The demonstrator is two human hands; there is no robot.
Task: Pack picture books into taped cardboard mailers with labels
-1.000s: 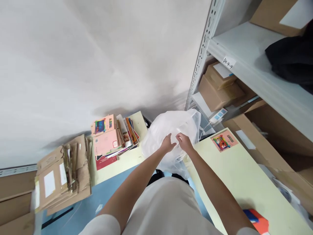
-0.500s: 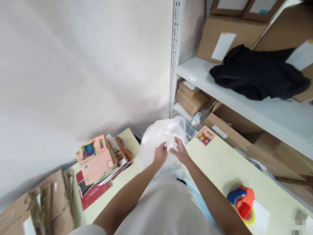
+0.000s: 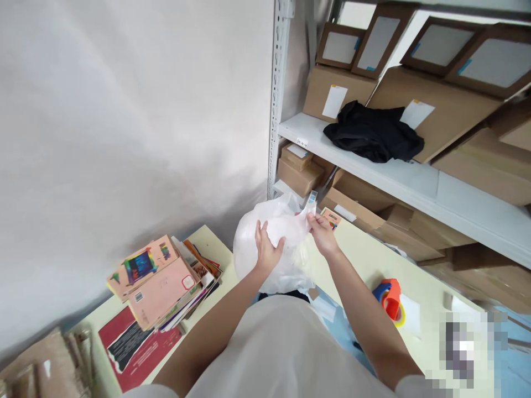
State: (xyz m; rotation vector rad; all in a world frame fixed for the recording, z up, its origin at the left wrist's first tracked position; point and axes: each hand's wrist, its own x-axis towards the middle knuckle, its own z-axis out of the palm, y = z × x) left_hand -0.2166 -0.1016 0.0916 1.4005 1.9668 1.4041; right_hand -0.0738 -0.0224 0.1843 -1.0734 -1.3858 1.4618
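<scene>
A bulky, translucent white plastic bag stands in front of me, between the two table surfaces. My right hand pinches a gathered part of the bag near its top right and holds it stretched outward. My left hand rests against the front of the bag with its fingers spread. What the bag contains does not show through the plastic.
On the left table, a stack of books and pink booklets lies over a red sheet. A tape dispenser sits on the right table. Beyond stands a shelf with cardboard boxes and a black cloth.
My hands have moved apart. The right one has gone right and up, pulling out part of the bag, while the left has opened against it. The view has shifted to the right.
</scene>
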